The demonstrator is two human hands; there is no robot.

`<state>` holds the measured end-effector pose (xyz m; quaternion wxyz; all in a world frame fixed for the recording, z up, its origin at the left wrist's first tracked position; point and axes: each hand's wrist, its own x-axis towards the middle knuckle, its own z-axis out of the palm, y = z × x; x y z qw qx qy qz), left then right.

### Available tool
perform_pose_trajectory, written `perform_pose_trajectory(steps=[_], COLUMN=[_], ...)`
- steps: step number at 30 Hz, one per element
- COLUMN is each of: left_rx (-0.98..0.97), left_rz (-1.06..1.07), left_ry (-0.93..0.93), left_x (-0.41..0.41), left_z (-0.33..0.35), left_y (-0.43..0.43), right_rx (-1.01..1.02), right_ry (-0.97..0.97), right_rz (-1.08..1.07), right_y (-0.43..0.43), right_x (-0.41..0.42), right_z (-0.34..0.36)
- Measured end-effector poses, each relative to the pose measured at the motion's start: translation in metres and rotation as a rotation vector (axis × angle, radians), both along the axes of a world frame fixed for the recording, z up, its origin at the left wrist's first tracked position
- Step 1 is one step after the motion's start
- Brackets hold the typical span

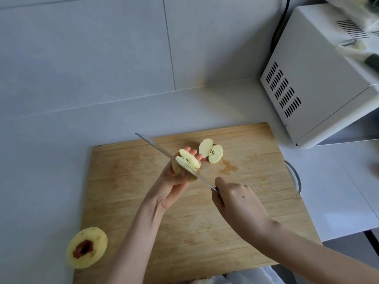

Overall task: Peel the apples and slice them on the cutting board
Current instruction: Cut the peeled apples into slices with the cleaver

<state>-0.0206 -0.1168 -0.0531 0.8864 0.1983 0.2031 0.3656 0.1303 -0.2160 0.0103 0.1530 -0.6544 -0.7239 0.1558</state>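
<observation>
Left hand (174, 181) holds apple half (187, 160); knife (164, 152) in right hand (235, 199).

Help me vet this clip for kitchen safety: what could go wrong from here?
1. The knife in the right hand is slicing through an apple half gripped in the left hand, apparently raised off the cutting board, with fingertips just behind the fruit; if the blade breaks through, it could cut them.
2. The peeled apple straddles the board's left edge and might roll away if the board is jolted.
</observation>
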Motion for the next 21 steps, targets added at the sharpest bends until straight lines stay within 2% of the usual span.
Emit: perform_pose_trajectory(steps=[3, 8, 13, 15, 18, 19, 21], left_rx=[-0.066, 0.02, -0.03, -0.023, 0.029, 0.045, 0.035], left_rz=[0.034, 0.062, 0.077, 0.104, 0.163, 0.159, 0.11], left_ry=[-0.067, 0.053, -0.097, -0.049, 0.184, 0.198, 0.068], left_x=[0.0041, 0.0019, 0.0039, 0.0054, 0.0058, 0.0064, 0.0061], left_z=[-0.0001, 0.0027, -0.0015, -0.0027, -0.0011, 0.0, -0.002], left_y=[-0.0032, -0.001, 0.0006, -0.0012, -0.0034, -0.0031, -0.0004], right_rx=[0.01, 0.034, 0.029, 0.011, 0.002, -0.001, -0.004], right_ry=[-0.009, 0.02, -0.012, -0.001, 0.025, 0.029, 0.023], right_rz=[0.006, -0.002, 0.006, 0.0, -0.004, -0.006, -0.001], right_y=[0.0004, 0.0014, 0.0044, 0.0057, 0.0063, 0.0059, 0.0063], right_x=[0.0007, 0.0019, -0.0002, -0.0003, 0.0012, 0.0015, 0.0014], right_z=[-0.0031, -0.0038, -0.0053, -0.0047, -0.0043, -0.0045, -0.0026])
